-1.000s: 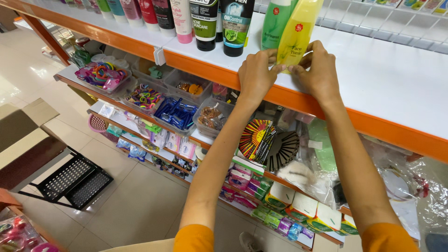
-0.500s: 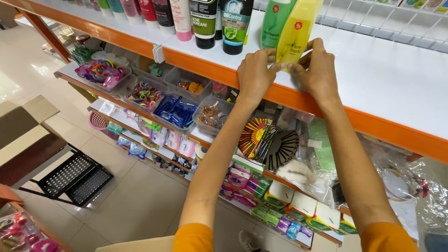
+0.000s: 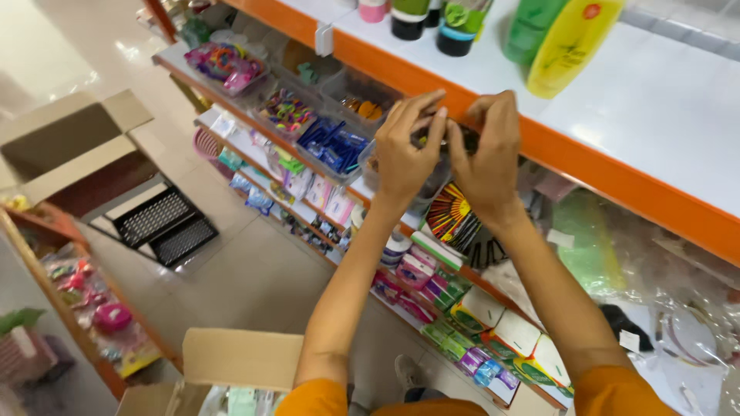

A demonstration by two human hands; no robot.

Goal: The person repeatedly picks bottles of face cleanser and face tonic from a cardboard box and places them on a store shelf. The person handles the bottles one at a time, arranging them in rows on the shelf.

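Left hand (image 3: pixel 407 150) and right hand (image 3: pixel 486 150), fingertips pinched together on a small, partly hidden item at the orange shelf edge (image 3: pixel 617 173), yellow bottle (image 3: pixel 570 46) beyond.

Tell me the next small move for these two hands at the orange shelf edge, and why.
Probably press the small piece flat onto the orange shelf edge: both the left hand and right hand pinch something tiny against it, just below the yellow bottle.
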